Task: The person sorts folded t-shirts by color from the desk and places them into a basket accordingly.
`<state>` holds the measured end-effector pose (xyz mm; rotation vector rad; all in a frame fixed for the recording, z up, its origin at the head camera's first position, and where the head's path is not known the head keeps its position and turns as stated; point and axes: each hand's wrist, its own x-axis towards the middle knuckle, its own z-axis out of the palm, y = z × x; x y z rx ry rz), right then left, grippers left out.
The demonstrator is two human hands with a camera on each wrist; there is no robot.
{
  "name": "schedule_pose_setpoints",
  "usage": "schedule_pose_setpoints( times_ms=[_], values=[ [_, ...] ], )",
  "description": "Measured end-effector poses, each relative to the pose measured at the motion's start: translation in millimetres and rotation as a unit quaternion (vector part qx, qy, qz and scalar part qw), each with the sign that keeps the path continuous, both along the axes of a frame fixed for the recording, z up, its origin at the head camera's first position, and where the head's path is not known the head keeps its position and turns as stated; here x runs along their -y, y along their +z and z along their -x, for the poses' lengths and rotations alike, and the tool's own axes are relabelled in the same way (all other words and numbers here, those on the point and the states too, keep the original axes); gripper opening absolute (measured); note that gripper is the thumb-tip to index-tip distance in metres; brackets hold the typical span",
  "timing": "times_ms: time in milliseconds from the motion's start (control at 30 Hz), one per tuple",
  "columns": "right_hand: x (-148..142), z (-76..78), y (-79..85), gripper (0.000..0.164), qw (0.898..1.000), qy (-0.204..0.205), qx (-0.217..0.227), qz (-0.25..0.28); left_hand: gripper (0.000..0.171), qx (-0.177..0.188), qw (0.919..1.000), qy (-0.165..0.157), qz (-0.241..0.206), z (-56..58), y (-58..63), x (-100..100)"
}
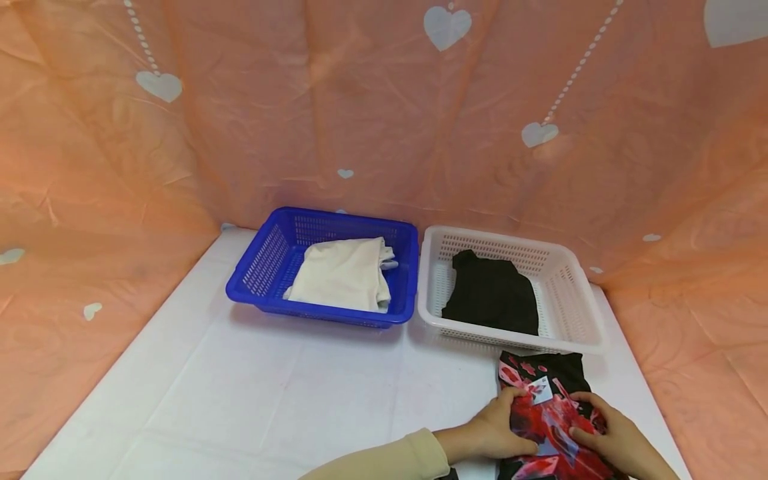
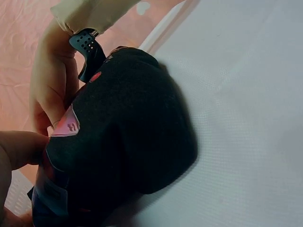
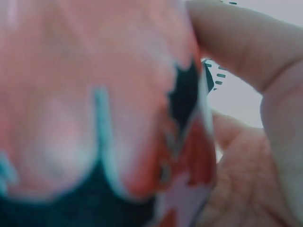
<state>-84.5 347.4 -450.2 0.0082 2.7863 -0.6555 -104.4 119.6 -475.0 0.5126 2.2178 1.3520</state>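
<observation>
A folded black garment (image 1: 555, 433) with a red and pink print and a small white patch lies in front of the white basket. On its left side, my left hand (image 1: 495, 427) grips it between thumb and fingers. My right hand (image 1: 618, 437) holds the opposite side, the thumb on top; in the right wrist view the printed cloth (image 3: 128, 118) is blurred and very close, with fingers (image 3: 241, 165) behind its edge. The left wrist view shows the garment's dark side (image 2: 137, 123) bulging over the white surface. Its near end is cut off in the head view.
A blue basket (image 1: 264, 301) at the back holds folded cream cloth (image 1: 342, 273). Beside it stands a white basket (image 1: 591, 313) with a folded black cloth (image 1: 492, 293). An orange curtain (image 1: 372, 120) surrounds the white table (image 1: 240, 393). Something dark (image 1: 449, 475) shows at the bottom edge.
</observation>
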Motion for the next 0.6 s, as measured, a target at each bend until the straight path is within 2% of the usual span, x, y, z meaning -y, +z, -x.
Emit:
schedule_pose_setpoints(
  times_ms=[200,333,600],
  values=[
    [1.0,0.2,-0.8,0.062,1.000,-0.002,0.004,0.011,0.068,-0.004,1.0000,-0.001,0.004,0.5,-2.3,0.5],
    [0.0,0.3,-0.2,0.060,1.000,0.004,-0.010,0.009,0.068,-0.002,1.0000,-0.005,0.003,2.2,-2.6,1.3],
    [2.7,-2.1,3.7,0.060,1.000,0.004,0.021,0.022,0.066,-0.006,0.9994,-0.032,-0.014,5.9,-5.5,2.7]
  ],
)
